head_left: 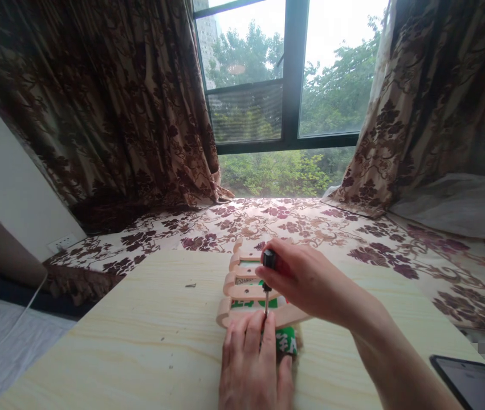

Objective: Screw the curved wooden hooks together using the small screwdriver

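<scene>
My right hand [287, 265] grips the black handle of a screwdriver [269, 261], its thin metal shaft pointing down. The shaft's tip is hidden among the fingers of my left hand [248, 364], which lies stretched out with the fingers on either side of the shaft. Under both hands rests a pale wooden piece [225, 312] with several curved, rounded-end slats, and dark screw heads show in some of them. Green and white printed packaging [285, 341] lies beneath the wooden piece and shows between its slats.
The light wood-grain tabletop [131, 330] carries a small dark piece [190, 285] and a few specks. A phone [473, 380] lies at the right edge. Beyond are a flower-patterned cloth ledge [276, 219], curtains [139, 102] and a window [291, 74].
</scene>
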Tool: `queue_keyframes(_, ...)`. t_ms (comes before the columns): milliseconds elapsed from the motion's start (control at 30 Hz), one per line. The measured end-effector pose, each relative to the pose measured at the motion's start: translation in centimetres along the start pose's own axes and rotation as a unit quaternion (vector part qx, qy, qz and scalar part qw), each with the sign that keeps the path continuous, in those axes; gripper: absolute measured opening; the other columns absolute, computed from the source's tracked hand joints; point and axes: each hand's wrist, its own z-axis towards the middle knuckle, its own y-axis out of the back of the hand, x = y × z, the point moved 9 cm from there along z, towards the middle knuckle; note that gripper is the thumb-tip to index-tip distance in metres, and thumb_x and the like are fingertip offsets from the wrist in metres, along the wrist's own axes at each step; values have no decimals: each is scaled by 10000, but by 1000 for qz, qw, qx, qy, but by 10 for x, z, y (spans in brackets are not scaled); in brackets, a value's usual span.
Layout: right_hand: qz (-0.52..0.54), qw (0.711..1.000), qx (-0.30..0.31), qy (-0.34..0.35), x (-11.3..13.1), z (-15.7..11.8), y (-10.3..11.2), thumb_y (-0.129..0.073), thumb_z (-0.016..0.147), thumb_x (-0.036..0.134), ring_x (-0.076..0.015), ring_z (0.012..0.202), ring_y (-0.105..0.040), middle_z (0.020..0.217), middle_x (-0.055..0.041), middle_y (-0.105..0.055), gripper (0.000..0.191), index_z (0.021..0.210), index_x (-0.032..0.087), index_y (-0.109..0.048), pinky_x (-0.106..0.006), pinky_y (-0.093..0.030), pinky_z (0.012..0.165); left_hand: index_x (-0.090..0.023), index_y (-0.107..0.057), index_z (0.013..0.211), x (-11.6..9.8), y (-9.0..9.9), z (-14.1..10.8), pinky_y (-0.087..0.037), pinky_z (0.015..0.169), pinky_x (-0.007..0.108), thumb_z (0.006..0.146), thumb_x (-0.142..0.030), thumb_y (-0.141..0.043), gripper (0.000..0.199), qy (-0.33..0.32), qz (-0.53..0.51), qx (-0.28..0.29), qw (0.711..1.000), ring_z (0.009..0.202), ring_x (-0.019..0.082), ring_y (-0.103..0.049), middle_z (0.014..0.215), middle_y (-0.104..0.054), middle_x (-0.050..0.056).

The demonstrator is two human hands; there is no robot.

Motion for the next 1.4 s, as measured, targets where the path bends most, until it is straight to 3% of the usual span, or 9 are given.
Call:
queue_keyframes(133,-7,1000,-6,-4,-1,0,1,-516,868,338,-106,553,-405,614,31,-501,203,738,205,-434,-245,-256,515,-97,-509,1238,0,2,1,-500,854,403,858,-277,-474,423,-4,7,-11,1000,1109,263,-534,1201,-583,120)
queue_keyframes(300,36,998,16,45,7,-1,-4,-513,854,265,-97,570,-413,622,34,-497,168,716,200,-443,-240,-259,518,-132,-547,1205,4,4,4,-494,843,372,890,-316,-425,385,14,-10,-10,1000,1090,241,-553,1176,-613,87)
queue_keyframes(467,9,1000,-10,10,1,1,-1,-535,845,326,-89,522,-365,566,52,-438,255,672,205,-392,-242,-234,492,-126,-557,1193,3,7,5,-477,855,370,893,-303,-417,376,10,-7,-23,1000,1088,236,-556,1170,-622,84)
queue_keyframes(633,75,996,14,44,5,-1,-2,-526,845,260,-89,553,-427,622,43,-516,74,800,202,-515,-226,-278,508,-132,-570,1173,5,9,7,-468,844,357,898,-295,-408,359,27,-14,-28,999,1071,225,-565,1144,-637,74)
queue_keyframes(833,33,999,-17,0,-2,1,2,-537,851,359,-88,522,-367,566,51,-448,269,674,205,-405,-237,-245,488,-102,-562,1176,1,10,7,-471,856,378,882,-262,-413,366,10,-6,-19,1000,1076,244,-557,1154,-626,97)
queue_keyframes(1067,71,996,24,52,8,-1,-5,-535,833,245,-81,545,-394,596,49,-464,202,671,199,-424,-220,-268,503,-105,-556,1181,2,9,6,-490,850,385,869,-258,-438,367,11,-15,-24,1000,1079,251,-553,1158,-620,103)
queue_keyframes(1233,20,1000,-3,13,-1,2,-2,-552,836,345,-83,514,-346,550,57,-409,284,649,203,-392,-234,-246,487,-89,-509,1240,0,2,3,-497,875,421,844,-250,-487,429,-2,-14,13,1000,1120,272,-529,1204,-588,125)
queue_keyframes(1400,76,996,6,43,5,0,1,-523,862,305,-88,555,-432,626,45,-520,114,803,208,-514,-222,-293,513,-85,-515,1228,0,4,5,-502,868,418,828,-237,-502,428,4,-7,5,1000,1111,272,-529,1188,-590,131)
